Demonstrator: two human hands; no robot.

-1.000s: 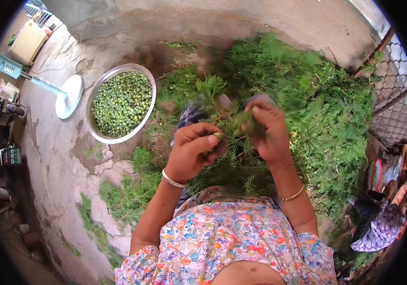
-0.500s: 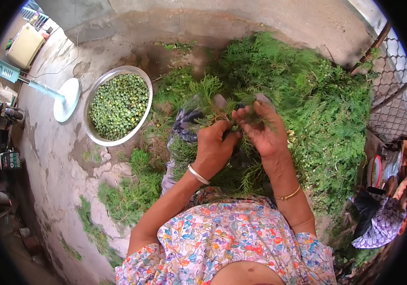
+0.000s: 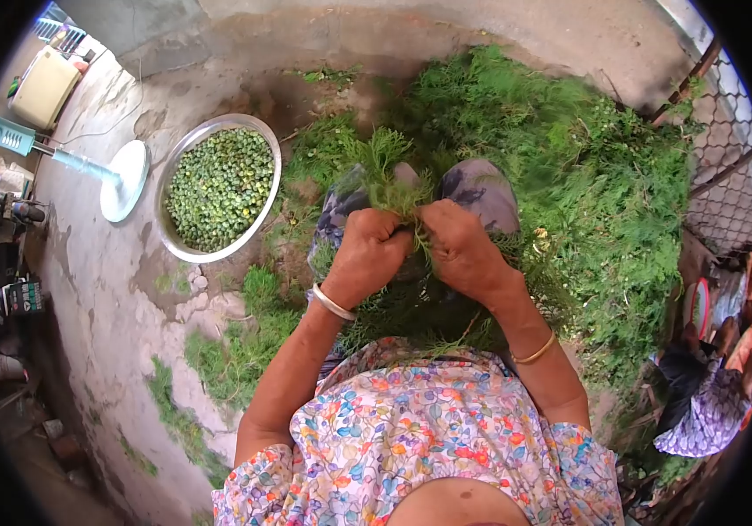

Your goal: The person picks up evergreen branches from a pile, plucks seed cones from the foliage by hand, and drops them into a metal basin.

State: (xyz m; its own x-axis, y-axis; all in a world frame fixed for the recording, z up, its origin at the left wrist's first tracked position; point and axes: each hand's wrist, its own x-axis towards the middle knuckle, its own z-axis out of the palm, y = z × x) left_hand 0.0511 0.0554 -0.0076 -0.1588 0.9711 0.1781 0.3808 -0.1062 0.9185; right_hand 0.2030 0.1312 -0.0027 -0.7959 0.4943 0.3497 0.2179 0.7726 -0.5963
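Big heap of feathery green conifer cuttings [image 3: 586,193] spreads over the ground, ahead of and out to the right of the knees. Round silver metal basin [image 3: 209,257] sits on the left, well apart from both hands, holding a pile of small round green cones [image 3: 222,188]. White round base of a pale-blue stand [image 3: 126,181] is just beyond it. Left hand [image 3: 367,252], silver bangle [image 3: 333,302] on wrist: fingers curled in, pinched on sprig. Right hand [image 3: 468,250], gold bangle [image 3: 535,349] on wrist: fingers also bunched, clamped on sprig; exact tips hidden. Hands nearly meet over the lap. Leafy green conifer sprig [image 3: 391,191] is between and ahead of them, long axis pointing away from the torso, top leaning slightly left. Left hand looks nearer its bushy part, also nearer the basin. Can't tell if a cone is in either grip.
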